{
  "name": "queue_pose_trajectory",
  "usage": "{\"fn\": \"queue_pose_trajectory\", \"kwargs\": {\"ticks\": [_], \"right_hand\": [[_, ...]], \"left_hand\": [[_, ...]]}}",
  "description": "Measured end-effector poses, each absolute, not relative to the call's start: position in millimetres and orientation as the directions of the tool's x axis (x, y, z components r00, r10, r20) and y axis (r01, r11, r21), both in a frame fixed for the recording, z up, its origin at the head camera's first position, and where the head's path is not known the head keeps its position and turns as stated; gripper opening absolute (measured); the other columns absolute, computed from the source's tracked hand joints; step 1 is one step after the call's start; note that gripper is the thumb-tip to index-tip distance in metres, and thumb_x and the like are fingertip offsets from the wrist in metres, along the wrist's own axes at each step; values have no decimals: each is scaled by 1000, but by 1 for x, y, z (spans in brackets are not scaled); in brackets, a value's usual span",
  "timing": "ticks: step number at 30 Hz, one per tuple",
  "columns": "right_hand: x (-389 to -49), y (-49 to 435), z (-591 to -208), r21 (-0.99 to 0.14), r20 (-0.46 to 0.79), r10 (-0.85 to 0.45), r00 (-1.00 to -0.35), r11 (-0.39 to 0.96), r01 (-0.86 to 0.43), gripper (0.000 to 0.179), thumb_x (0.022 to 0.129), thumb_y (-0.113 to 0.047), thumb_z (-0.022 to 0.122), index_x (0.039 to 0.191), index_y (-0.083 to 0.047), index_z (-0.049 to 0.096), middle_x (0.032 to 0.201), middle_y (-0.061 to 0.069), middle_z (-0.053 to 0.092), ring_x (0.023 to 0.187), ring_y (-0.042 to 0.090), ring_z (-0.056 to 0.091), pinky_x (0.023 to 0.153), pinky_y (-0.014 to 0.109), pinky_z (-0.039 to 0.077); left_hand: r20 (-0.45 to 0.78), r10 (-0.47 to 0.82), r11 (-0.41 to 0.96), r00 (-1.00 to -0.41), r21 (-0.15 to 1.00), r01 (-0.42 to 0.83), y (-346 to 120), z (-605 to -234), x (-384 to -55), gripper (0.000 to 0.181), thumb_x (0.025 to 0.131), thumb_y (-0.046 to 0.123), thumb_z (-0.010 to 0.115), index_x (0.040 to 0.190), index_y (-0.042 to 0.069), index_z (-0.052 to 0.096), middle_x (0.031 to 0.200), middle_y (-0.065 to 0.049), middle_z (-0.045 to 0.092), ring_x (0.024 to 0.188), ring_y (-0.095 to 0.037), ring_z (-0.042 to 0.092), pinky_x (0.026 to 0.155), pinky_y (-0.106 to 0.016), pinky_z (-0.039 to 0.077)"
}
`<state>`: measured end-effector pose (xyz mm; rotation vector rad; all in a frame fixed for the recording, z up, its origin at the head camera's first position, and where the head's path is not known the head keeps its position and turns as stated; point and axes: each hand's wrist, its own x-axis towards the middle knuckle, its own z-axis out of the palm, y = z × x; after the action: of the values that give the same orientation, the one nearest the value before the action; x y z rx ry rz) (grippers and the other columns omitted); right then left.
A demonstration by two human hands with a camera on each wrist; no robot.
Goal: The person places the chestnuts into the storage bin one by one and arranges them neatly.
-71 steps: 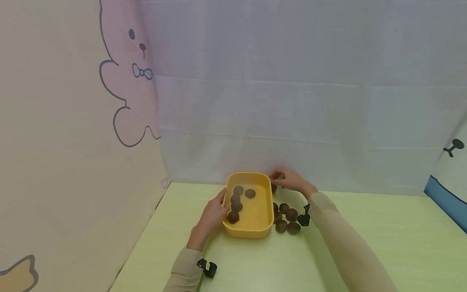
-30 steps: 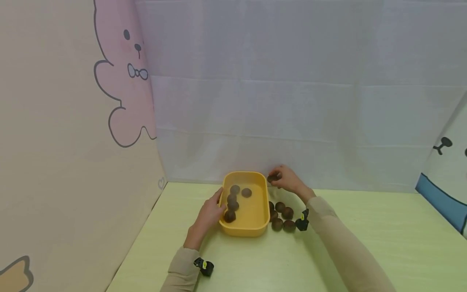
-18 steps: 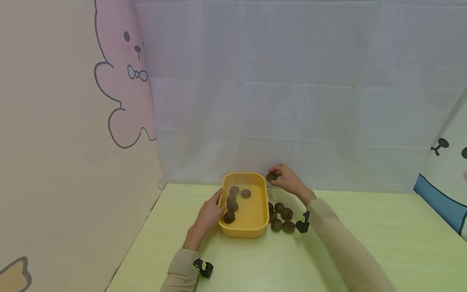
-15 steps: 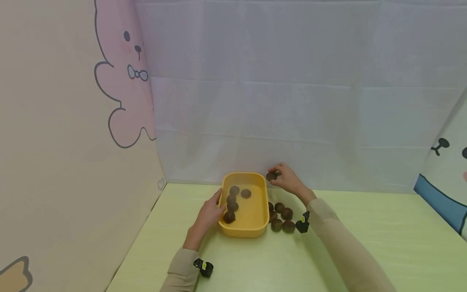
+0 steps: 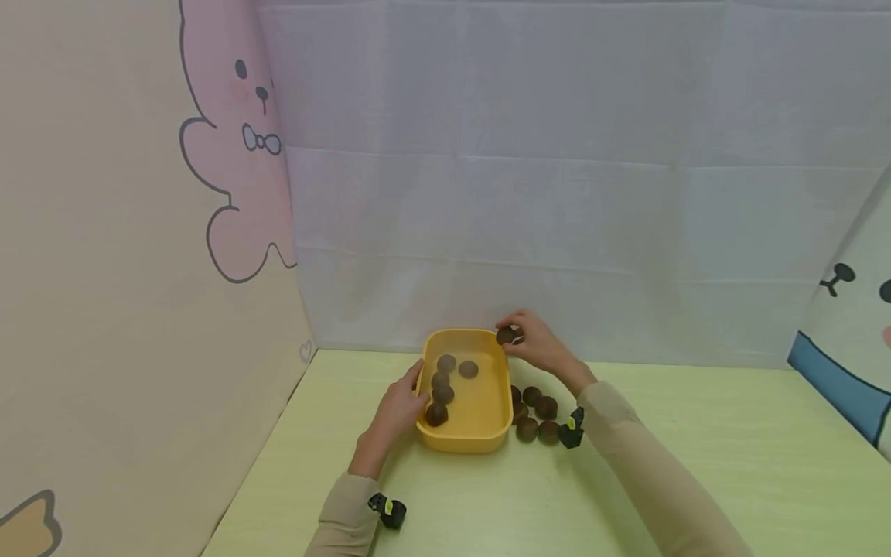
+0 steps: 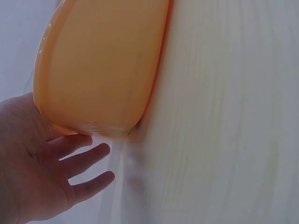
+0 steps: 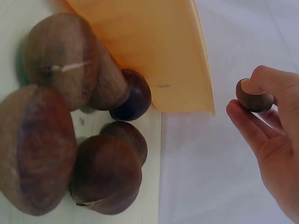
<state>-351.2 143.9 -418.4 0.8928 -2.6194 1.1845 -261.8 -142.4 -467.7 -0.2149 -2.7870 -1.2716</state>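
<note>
Between its thumb and fingers my right hand (image 5: 541, 346) pinches a brown chestnut (image 5: 505, 336) above the far right corner of a yellow plastic bin (image 5: 482, 406). In the right wrist view the same chestnut (image 7: 251, 100) sits at the fingertips, just beyond the bin's edge. My left hand (image 5: 397, 406) holds the bin's left wall, its thumb over the rim; in the left wrist view, several fingers (image 6: 91, 186) spread outside the wall and the thumb is hidden. Several chestnuts (image 5: 437, 414) lie inside the bin, mostly along its left side.
More loose chestnuts (image 5: 546, 408) lie on the pale green table (image 5: 487, 503), close against the bin's right side and below my right wrist. A white sheet (image 5: 557, 232) hangs right behind the bin. At the left rises a cream wall (image 5: 139, 309) with cartoon drawings.
My right hand has picked up a chestnut from beside the bin's far right corner, raised it and moved it left to above the rim. My left hand keeps its place on the bin.
</note>
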Motion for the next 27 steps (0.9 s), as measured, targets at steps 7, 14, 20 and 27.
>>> {"fn": "queue_pose_trajectory", "kwargs": {"ticks": [7, 14, 20, 27], "right_hand": [[-345, 130, -415, -630, 343, -523, -780, 488, -604, 42, 84, 0, 68, 125, 5, 61, 117, 20, 54, 98, 31, 63, 81, 40, 57], [-343, 119, -417, -645, 299, -541, -786, 493, -584, 42, 83, -4, 70, 123, -1, 59, 117, 14, 61, 99, 27, 63, 79, 35, 55], [-344, 111, -422, -584, 289, -586, -757, 519, -624, 37, 82, -7, 71, 118, -5, 66, 113, 11, 65, 100, 27, 63, 86, 43, 54], [-342, 102, -427, -516, 272, -654, -706, 520, -681, 37, 81, -7, 71, 118, -5, 69, 110, 10, 65, 98, 27, 63, 82, 37, 53]], "left_hand": [[123, 100, 648, -987, 745, 158, -143, -468, -262, 67, 91, 12, 56, 154, 5, 35, 140, -23, 57, 126, -39, 57, 97, -50, 50], [133, 103, 650, -986, 741, 167, -143, -468, -263, 66, 91, 11, 56, 153, 5, 36, 139, -23, 58, 124, -38, 59, 92, -47, 52], [126, 96, 652, -987, 742, 158, -142, -469, -263, 67, 91, 12, 56, 154, 6, 35, 140, -23, 57, 126, -38, 57, 94, -48, 52], [123, 88, 654, -989, 742, 150, -141, -469, -264, 67, 90, 12, 57, 154, 6, 37, 140, -23, 57, 124, -38, 59, 96, -50, 50]]}}
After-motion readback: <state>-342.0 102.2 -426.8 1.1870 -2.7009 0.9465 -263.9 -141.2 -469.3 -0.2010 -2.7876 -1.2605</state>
